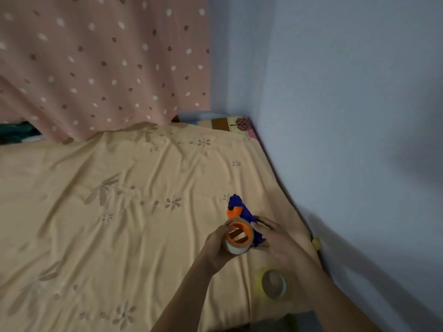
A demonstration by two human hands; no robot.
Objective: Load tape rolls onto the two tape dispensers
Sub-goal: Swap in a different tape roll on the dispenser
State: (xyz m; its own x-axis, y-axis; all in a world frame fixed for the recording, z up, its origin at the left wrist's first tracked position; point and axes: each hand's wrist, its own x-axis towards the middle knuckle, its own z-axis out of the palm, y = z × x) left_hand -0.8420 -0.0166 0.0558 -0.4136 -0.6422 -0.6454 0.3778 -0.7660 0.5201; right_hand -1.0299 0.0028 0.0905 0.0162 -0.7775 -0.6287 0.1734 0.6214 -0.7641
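Observation:
A blue tape dispenser [243, 210] with an orange hub lies on the bed sheet at the lower right. A clear tape roll [236, 249] sits around the orange hub. My left hand [217, 243] grips the roll from the left. My right hand [271, 236] holds the dispenser's blue body from the right, and covers its lower part. A second tape roll [273, 283] lies flat on the sheet below my right forearm, with a yellow glow along its left edge.
The peach flowered bed sheet [119, 212] spreads to the left. A blue wall [359, 140] runs close along the right. A pink dotted curtain [96, 68] hangs behind. A small yellow object [316, 243] sits at the sheet's right edge.

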